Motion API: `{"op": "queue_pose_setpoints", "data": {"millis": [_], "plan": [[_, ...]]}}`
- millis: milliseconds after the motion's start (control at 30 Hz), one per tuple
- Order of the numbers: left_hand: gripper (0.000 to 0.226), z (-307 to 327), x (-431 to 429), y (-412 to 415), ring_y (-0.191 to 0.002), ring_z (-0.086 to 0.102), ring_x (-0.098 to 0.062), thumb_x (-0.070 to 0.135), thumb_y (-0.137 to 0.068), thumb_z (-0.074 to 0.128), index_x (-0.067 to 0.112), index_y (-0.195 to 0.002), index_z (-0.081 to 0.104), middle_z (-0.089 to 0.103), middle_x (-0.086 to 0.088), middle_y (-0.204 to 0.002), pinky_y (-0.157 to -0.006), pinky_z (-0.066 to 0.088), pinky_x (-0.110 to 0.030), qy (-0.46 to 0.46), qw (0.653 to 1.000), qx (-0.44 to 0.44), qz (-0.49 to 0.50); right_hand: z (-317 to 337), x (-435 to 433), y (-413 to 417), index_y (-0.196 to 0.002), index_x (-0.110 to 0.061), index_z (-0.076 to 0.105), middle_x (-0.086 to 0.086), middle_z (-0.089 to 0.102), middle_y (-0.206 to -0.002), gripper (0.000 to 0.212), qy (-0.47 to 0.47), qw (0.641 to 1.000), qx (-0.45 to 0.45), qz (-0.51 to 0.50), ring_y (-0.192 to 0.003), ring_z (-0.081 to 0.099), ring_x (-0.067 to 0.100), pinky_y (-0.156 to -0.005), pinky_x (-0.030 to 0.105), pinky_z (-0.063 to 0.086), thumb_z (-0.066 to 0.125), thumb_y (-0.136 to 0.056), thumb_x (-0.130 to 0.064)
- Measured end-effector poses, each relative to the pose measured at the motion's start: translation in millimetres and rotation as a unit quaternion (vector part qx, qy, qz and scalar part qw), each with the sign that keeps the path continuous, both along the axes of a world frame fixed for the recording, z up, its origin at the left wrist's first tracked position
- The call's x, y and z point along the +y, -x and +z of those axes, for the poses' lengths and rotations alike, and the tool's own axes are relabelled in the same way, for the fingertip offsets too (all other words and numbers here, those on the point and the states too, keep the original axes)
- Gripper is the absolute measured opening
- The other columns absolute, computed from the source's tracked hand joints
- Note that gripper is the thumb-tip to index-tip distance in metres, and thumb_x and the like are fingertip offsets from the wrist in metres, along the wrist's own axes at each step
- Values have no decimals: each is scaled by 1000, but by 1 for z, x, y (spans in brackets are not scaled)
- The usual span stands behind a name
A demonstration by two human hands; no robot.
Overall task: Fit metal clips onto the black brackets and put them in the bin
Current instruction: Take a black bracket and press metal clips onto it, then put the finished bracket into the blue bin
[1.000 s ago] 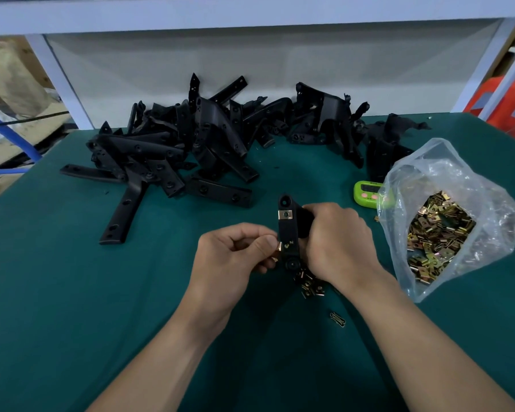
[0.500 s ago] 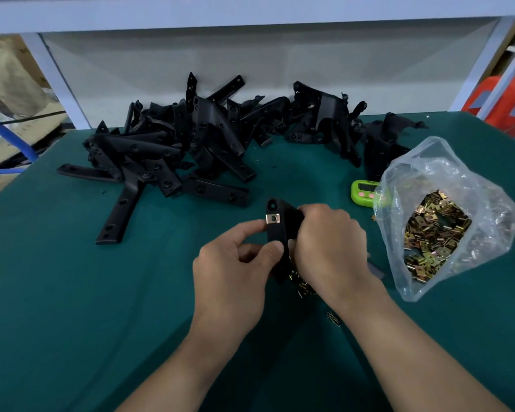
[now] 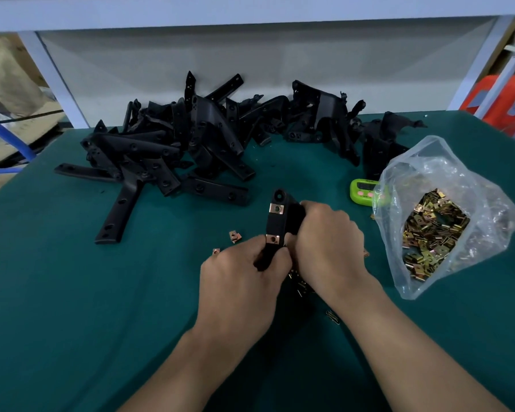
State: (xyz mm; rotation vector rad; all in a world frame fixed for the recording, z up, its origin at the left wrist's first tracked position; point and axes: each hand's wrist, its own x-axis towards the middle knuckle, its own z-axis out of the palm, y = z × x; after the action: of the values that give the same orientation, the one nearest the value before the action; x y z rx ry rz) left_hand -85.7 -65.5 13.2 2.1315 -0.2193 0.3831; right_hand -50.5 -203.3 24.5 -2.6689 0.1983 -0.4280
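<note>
A black bracket (image 3: pixel 277 224) stands nearly upright between my hands above the green table. Two copper-coloured metal clips sit on it: an upper clip (image 3: pixel 276 208) and a lower clip (image 3: pixel 272 239). My left hand (image 3: pixel 241 281) grips the bracket's lower end, thumb next to the lower clip. My right hand (image 3: pixel 329 242) curls round the bracket's right side. A small heap of loose clips (image 3: pixel 299 282) lies under my hands, partly hidden. Two more loose clips (image 3: pixel 235 235) lie just left of my left hand.
A big pile of black brackets (image 3: pixel 191 150) stretches across the back of the green table (image 3: pixel 72 292). A clear plastic bag of brass clips (image 3: pixel 434 227) lies at the right, with a green timer (image 3: pixel 363 190) beside it. A stray clip (image 3: pixel 333 316) lies near my right forearm.
A second clip now sits on the bracket's lower part. My left hand has slid down to grip the bracket's lower end, and the bracket has turned more upright.
</note>
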Motion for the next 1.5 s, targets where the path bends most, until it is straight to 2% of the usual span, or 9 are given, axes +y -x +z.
{"op": "queue_pose_setpoints", "data": {"millis": [167, 300, 433, 567, 833, 933, 1033, 1367, 1500], "plan": [[24, -5, 12, -16, -52, 44, -13, 28, -91, 61, 23, -69, 52, 51, 9, -56, -51, 35, -18, -16, 999, -1, 38, 1, -4, 0, -103, -32, 48, -13, 53, -67, 30, -24, 996, -9, 90, -57, 49, 15, -52, 34, 35, 69, -82, -29], [20, -4, 19, -21, -80, 65, 6, 29, -92, 65, 40, -108, 68, 71, 27, -85, -72, 45, -6, 63, 995, 25, 68, 7, -1, 5, -105, -37, 50, -10, 57, -74, 31, -147, 973, 67, 165, -64, 57, 3, -48, 16, 38, 67, -87, -17], [27, 10, 19, -20, -79, 67, 0, 29, -94, 69, 55, -90, 63, 70, 26, -82, -68, 49, -11, 73, 997, -1, 37, 21, 3, 29, -102, -38, 52, -6, 60, -71, 28, -191, 963, 85, 172, -58, 59, 7, -50, 16, 39, 64, -88, -17], [6, 32, 9, -18, -68, 67, -19, 35, -93, 63, 33, -90, 68, 69, 6, -70, -68, 56, -40, 95, 995, -27, 3, 50, -15, 69, -112, -40, 60, 7, 72, -76, 34, -340, 919, 123, 156, -64, 70, 20, -60, 33, 51, 65, -87, -17], [11, 78, -85, 13, -54, 64, -12, 27, -89, 75, 35, -82, 76, 71, 3, -63, -52, 52, -21, 203, 967, 69, -135, 68, -96, 169, -100, -25, 73, 4, 77, -90, 22, -460, 888, 13, 3, -71, 70, 25, -64, 33, 45, 57, -95, -10], [16, 88, -139, 29, -55, 59, -16, 16, -91, 75, 15, -75, 75, 68, -5, -64, -55, 53, -22, 284, 903, 223, -232, 66, -137, 199, -98, -17, 75, 8, 77, -88, 20, -530, 839, -70, -101, -67, 71, 22, -57, 29, 51, 60, -96, -4], [7, 86, -193, 46, -59, 66, -16, 9, -98, 66, 4, -95, 70, 70, -9, -70, -58, 57, -23, 284, 831, 346, -331, 63, -179, 237, -100, -4, 74, 15, 73, -85, 15, -582, 787, -123, -164, -66, 69, 23, -59, 29, 57, 59, -98, 0], [11, 72, -349, 105, -67, 72, -18, 13, -96, 67, 5, -103, 71, 75, -15, -84, -61, 61, -27, 169, 743, 492, -421, 40, -273, 330, -109, 17, 59, 30, 69, -85, 22, -749, 560, -212, -284, -62, 67, 34, -55, 34, 57, 48, -103, -2], [41, 112, -409, 102, -119, 63, -27, 31, -98, 66, 5, -128, 59, 64, -16, -128, -98, 55, -42, 249, 698, 512, -435, 86, -368, 282, -125, 10, 54, 31, 67, -102, 27, -763, 478, -298, -317, -88, 69, 39, -54, 39, 60, 48, -107, -10]]}}
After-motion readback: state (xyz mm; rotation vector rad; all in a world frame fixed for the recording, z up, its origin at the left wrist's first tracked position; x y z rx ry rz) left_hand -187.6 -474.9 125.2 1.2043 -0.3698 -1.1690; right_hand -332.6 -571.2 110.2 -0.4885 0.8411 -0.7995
